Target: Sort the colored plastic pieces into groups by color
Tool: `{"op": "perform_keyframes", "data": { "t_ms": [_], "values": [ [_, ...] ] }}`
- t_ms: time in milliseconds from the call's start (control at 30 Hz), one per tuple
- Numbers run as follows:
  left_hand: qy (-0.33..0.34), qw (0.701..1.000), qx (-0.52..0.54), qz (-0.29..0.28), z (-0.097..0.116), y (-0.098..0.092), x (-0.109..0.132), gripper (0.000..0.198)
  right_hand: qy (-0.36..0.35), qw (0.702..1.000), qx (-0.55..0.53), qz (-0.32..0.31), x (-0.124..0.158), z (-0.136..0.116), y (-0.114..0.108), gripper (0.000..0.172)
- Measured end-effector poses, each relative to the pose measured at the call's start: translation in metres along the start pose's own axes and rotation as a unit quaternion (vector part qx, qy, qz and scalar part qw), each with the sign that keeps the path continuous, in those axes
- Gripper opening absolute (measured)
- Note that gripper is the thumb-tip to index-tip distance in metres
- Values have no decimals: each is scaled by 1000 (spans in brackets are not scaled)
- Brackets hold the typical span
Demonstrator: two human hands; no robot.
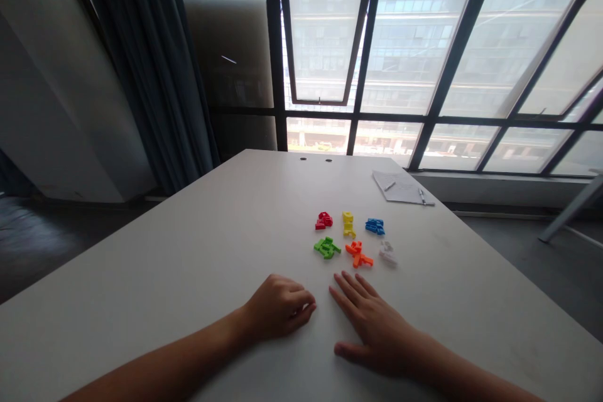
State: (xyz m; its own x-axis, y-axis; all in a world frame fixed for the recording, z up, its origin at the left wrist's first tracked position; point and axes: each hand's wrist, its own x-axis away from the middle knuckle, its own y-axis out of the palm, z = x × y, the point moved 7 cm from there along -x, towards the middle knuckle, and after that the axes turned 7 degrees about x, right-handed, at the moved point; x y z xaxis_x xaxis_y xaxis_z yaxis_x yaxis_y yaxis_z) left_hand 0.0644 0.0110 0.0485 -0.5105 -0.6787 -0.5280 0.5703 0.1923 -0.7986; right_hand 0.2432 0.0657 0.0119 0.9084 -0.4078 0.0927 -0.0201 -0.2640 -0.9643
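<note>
My left hand [281, 306] rests on the white table with its fingers curled in, and I see nothing held in it. To its right, my right hand [369, 321] lies palm down and flat, fingers spread. Just beyond the right fingertips is a small pile of orange plastic pieces [358, 254]. Green pieces [326, 248] lie left of the orange ones, and white pieces [388, 253] lie to the right. Behind them, in a second row, are red pieces [324, 221], yellow pieces [348, 225] and blue pieces [375, 226]. Neither hand touches any pile.
Sheets of paper [400, 187] with two pens on them lie near the table's right edge. Two dark round holes [315, 159] sit by the far edge of the table [198, 245]. A dark curtain [146, 63] and large windows [419, 38] stand beyond.
</note>
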Motion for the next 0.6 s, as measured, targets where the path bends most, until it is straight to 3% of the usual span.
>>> {"op": "perform_keyframes", "data": {
  "t_ms": [233,467,533,600],
  "values": [
    [53,996,10,-72,7,13,2,28,3,1000,-9,7,-1,1,1,99],
    [15,990,56,-125,0,23,1,22,-11,999,3,30,0,6,8,96],
    [-8,987,77,-141,-1,20,-5,21,-9,1000,4,28,0,5,7,97],
    [-19,980,110,-163,3,3,-11,25,-2,1000,5,19,0,4,6,98]
  ]
}}
